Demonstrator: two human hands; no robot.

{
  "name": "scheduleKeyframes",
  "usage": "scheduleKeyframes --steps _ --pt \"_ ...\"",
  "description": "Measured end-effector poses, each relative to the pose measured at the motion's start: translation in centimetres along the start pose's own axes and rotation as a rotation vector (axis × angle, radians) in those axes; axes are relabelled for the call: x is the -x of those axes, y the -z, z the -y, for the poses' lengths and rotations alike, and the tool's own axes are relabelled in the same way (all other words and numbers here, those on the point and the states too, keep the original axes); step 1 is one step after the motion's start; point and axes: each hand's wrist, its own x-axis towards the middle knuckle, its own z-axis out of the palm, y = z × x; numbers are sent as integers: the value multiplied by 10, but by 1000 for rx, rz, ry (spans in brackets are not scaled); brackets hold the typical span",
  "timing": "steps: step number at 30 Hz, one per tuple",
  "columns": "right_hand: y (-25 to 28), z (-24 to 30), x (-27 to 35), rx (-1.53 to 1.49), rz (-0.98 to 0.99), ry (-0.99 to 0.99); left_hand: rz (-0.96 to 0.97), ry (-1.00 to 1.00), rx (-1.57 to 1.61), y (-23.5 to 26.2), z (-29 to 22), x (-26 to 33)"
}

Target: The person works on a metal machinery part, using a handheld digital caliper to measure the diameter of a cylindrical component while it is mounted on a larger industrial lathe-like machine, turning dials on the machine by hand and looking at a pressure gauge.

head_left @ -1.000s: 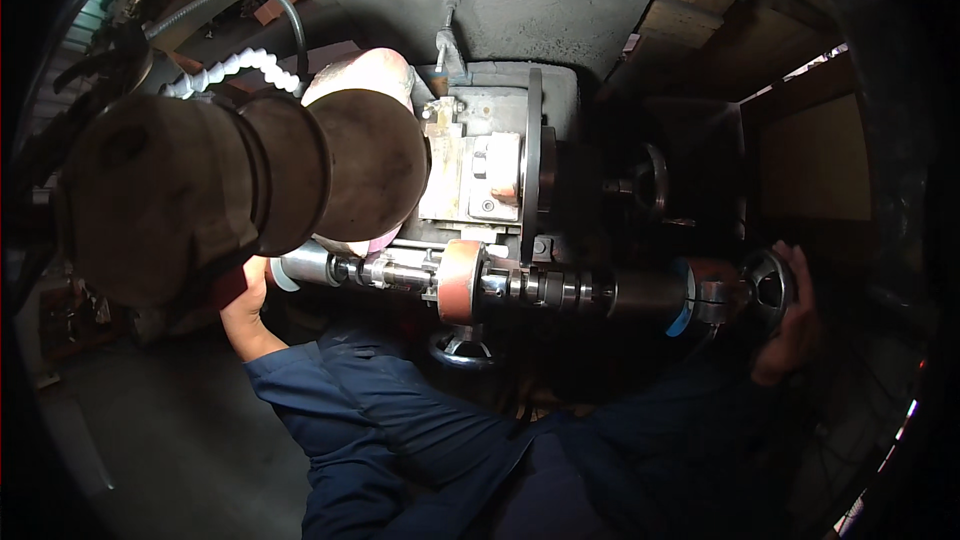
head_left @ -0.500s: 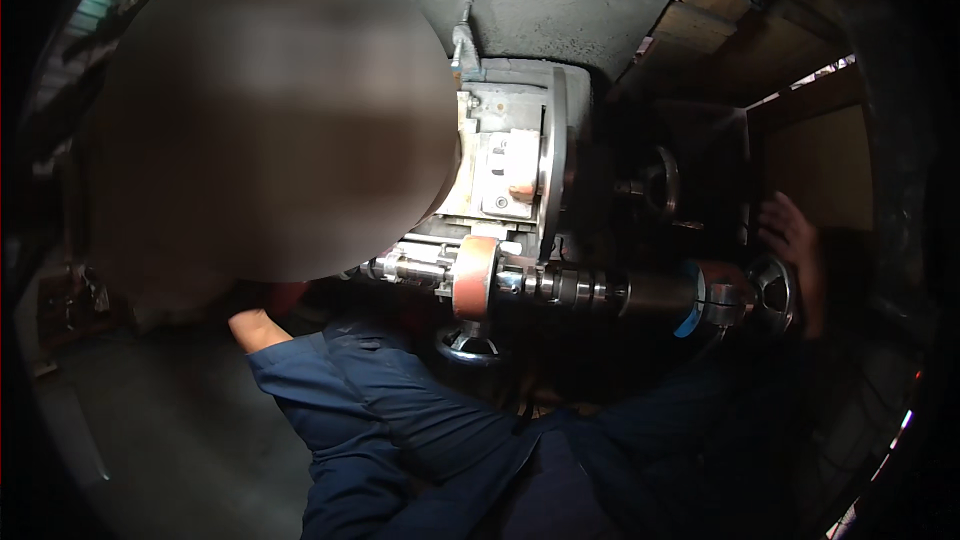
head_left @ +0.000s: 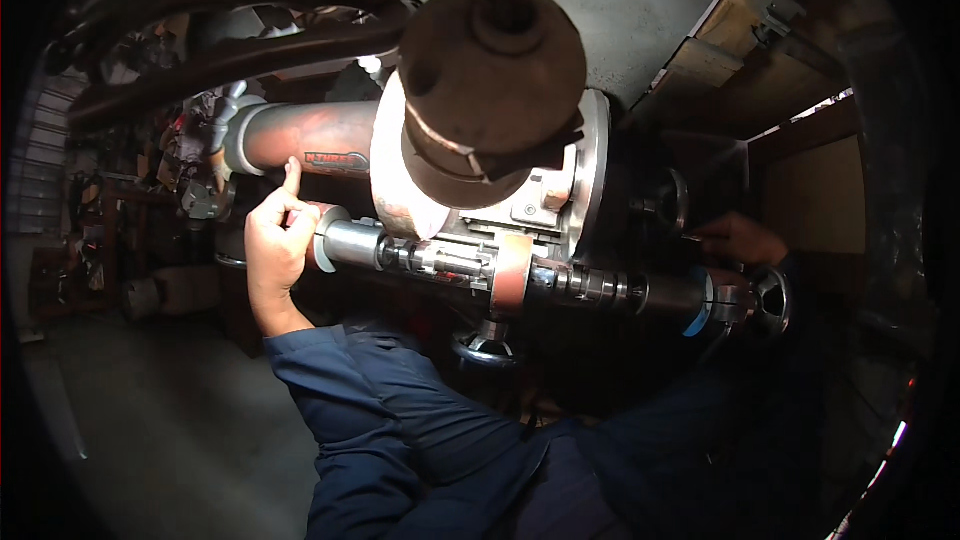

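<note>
My left hand (head_left: pixel 277 248) is at the left end of the machine, beside a red-and-metal cylindrical holder (head_left: pixel 330 230). Its index finger points up against or just in front of a reddish-grey cylindrical housing (head_left: pixel 300 136); the other fingers are curled, with nothing visible in them. In shadow at the right, my right hand (head_left: pixel 742 238) reaches past a near spoked handwheel (head_left: pixel 771 301). Its fingers meet at the handle of a farther handwheel (head_left: pixel 680 202). A shiny stepped shaft (head_left: pixel 590 287) lies across the machine, passing an orange-brown ring-shaped support (head_left: pixel 512 276).
A round work lamp (head_left: pixel 490 90) on a bent arm hangs over the middle and hides part of the machine. Dark hoses (head_left: pixel 250 55) cross the upper left. Below the support is a small handwheel (head_left: pixel 487 348). A wooden board (head_left: pixel 815 175) stands at right.
My left hand has come up beside the cylindrical housing. My right hand has moved left and inward, its fingers closing. The lamp and hoses now show where a blurred patch was.
</note>
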Motion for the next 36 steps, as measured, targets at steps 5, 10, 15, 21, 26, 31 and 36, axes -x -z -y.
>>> scheduleKeyframes --steps 5,10,15,21,26,31,36 --pt "0 16 1 35 -85 12 -46 23 48 4 6 0" --pt "-3 17 4 24 -165 -5 -70 54 97 1 -9 -2" --pt "-7 28 7 69 -183 -37 11 35 141 3 -4 -1" --pt "-5 31 4 113 -202 -65 70 101 186 6 2 0" --pt "-3 19 2 -173 -268 -8 -29 60 191 0 0 0" --pt "1 16 -5 -179 -318 56 17 43 156 1 5 -1" --pt "-1 16 -6 -199 -308 83 -5 43 111 2 8 1"
